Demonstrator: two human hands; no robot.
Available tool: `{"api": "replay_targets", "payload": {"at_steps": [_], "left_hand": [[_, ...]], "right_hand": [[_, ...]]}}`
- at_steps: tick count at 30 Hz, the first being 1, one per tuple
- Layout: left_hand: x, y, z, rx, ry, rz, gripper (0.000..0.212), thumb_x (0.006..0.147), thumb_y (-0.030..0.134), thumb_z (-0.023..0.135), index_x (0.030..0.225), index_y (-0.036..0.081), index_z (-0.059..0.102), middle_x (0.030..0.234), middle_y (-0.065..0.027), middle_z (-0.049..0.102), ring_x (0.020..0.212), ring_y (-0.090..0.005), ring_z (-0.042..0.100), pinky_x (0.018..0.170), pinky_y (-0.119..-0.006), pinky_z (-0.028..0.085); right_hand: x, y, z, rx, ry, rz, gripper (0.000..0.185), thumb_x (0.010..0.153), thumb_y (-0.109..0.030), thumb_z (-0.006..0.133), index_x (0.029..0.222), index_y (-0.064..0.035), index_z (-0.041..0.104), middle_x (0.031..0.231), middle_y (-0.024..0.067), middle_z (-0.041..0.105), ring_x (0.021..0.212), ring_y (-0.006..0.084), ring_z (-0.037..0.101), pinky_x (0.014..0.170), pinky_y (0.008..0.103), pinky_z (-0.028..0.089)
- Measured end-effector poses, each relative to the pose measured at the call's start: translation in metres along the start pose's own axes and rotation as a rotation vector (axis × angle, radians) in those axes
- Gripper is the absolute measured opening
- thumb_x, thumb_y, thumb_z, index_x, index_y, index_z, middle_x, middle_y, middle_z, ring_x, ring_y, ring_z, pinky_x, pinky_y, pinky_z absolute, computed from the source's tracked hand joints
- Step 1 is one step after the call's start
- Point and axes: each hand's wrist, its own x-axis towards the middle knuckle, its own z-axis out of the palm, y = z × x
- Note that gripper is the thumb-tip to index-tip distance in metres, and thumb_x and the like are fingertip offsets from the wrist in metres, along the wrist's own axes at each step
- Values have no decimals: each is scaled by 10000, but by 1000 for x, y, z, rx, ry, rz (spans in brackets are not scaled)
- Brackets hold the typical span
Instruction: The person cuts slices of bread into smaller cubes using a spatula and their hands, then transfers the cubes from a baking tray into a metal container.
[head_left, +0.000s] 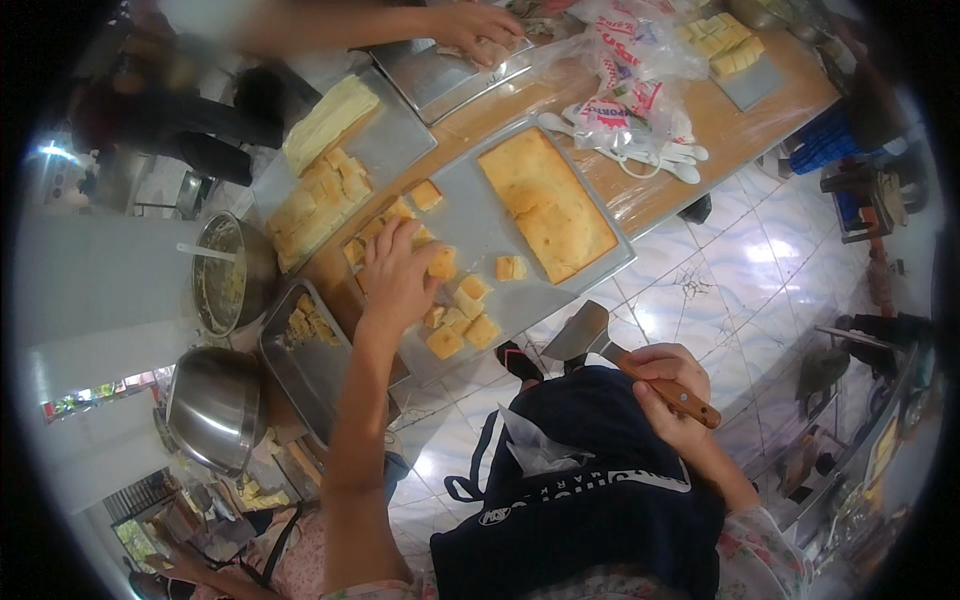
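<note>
My right hand (667, 390) grips the wooden handle of a short metal turner (585, 334), its wide blade pointing away from me above the floor. My left hand (397, 274) reaches over small cake squares on a metal sheet tray (457, 217). One cake square (442, 264) lies at its thumb and fingers; whether they pinch it cannot be told. Under the palm, more squares are partly hidden. A loose group of cake squares (457, 322) sits nearer me, and a single square (510, 268) lies apart. An uncut golden sheet cake (551, 206) rests on the tray's right side.
Left of my arm stand a deep pan (300, 375) with cake scraps and two steel bowls (234, 274). Cut cake (322, 195) lies on another tray. Across the table, a co-worker's hand (480, 34) holds a cloth over a metal tray. Plastic bags (637, 90) lie beside white spoons (679, 161).
</note>
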Motion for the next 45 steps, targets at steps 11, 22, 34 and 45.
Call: {"api": "replay_targets", "payload": {"at_steps": [11, 22, 34, 45], "left_hand": [[-2, -4, -23, 87, -78, -111, 420, 661, 155, 738, 1074, 170, 660, 1276, -108, 451, 1290, -346, 327, 1073, -517, 219], [-9, 22, 12, 174, 232, -268, 434, 599, 438, 792, 834, 82, 706, 1177, -111, 516, 1214, -350, 374, 993, -515, 274], [-10, 22, 18, 214, 218, -278, 324, 610, 332, 749, 816, 86, 702, 1181, -96, 522, 1215, -314, 383, 1002, -519, 242], [-12, 19, 17, 202, 192, -304, 366, 609, 332, 755, 889, 102, 706, 1214, -104, 496, 1242, -331, 358, 1027, -541, 225]], "right_hand": [[-2, 2, -2, -9, 25, 12, 155, 768, -33, 676, 898, -41, 591, 953, 139, 653, 841, 272, 640, 731, 327, 510], [-1, 0, 1, 13, -5, -1, 151, 778, -40, 671, 905, -38, 589, 962, 146, 650, 845, 266, 640, 733, 322, 508], [-6, -1, -2, 11, 13, -1, 158, 778, -44, 671, 912, -40, 586, 966, 145, 649, 843, 266, 638, 730, 324, 505], [-5, 0, -2, 5, 2, -6, 166, 761, -28, 673, 902, -38, 585, 965, 140, 652, 853, 271, 634, 743, 333, 503]]}}
